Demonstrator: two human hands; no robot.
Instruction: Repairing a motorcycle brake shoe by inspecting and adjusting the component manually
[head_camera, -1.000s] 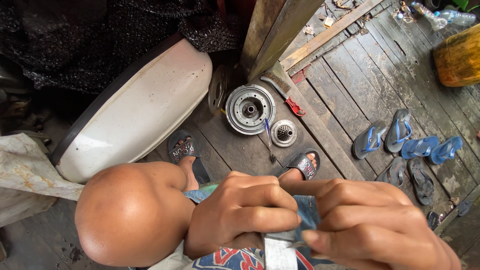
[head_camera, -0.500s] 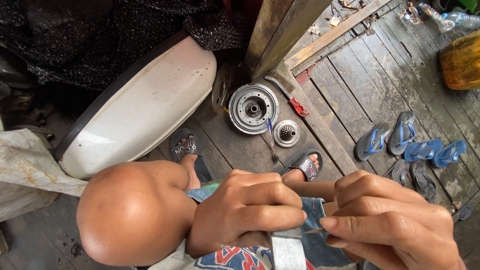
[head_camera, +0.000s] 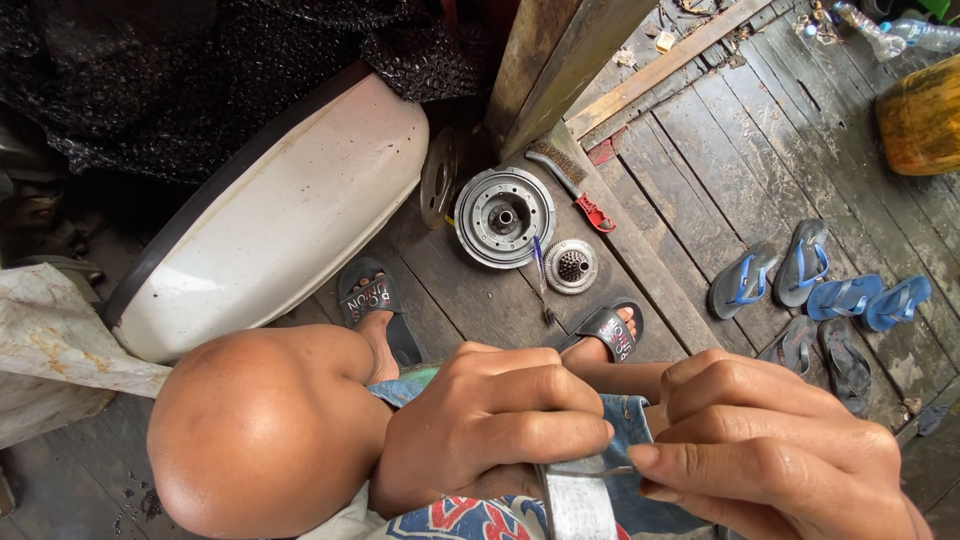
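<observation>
My left hand (head_camera: 490, 425) is closed around a curved grey metal part (head_camera: 578, 500) held over my lap at the bottom of the head view. My right hand (head_camera: 770, 450) pinches a thin metal piece (head_camera: 600, 470) against that part, its tip touching the left fingers. My bent knee (head_camera: 262, 430) fills the lower left. Beyond the hands, on the wooden floor, lie a round grey metal drum (head_camera: 503, 216), a smaller perforated metal hub (head_camera: 571, 265) and a screwdriver (head_camera: 540, 275) between them.
A white curved scooter panel (head_camera: 280, 215) leans at left under black netting. A wire brush with a red handle (head_camera: 575, 190) lies by a wooden post. Several blue and grey flip-flops (head_camera: 810, 280) sit at right. A yellow container (head_camera: 922, 118) stands at far right.
My right hand has slid slightly left, bringing the thin metal piece to the grey part. The view has shifted a little; the floor parts stay put.
</observation>
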